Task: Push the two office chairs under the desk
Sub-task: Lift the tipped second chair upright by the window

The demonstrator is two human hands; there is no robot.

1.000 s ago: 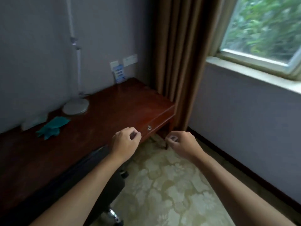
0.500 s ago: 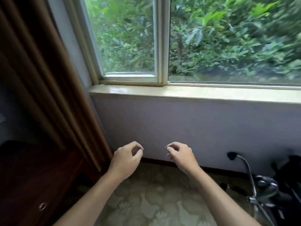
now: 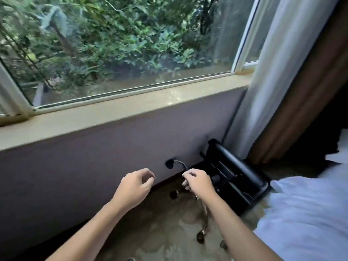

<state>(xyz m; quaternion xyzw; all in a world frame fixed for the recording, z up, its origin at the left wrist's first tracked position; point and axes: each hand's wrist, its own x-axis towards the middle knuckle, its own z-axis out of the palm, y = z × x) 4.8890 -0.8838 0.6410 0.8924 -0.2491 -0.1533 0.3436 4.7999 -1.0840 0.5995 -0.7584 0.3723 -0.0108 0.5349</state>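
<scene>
Bare left hand [image 3: 134, 186], right hand [image 3: 197, 182] half-curled

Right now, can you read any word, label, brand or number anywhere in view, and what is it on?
None. No text shows on the black office chair lying tipped by the wall, on the window frame, on the curtain or on the white bedding.

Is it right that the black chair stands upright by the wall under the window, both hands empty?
No. The head view shows the chair tipped over on the floor, by the wall under the window; left hand and right hand empty.
</scene>
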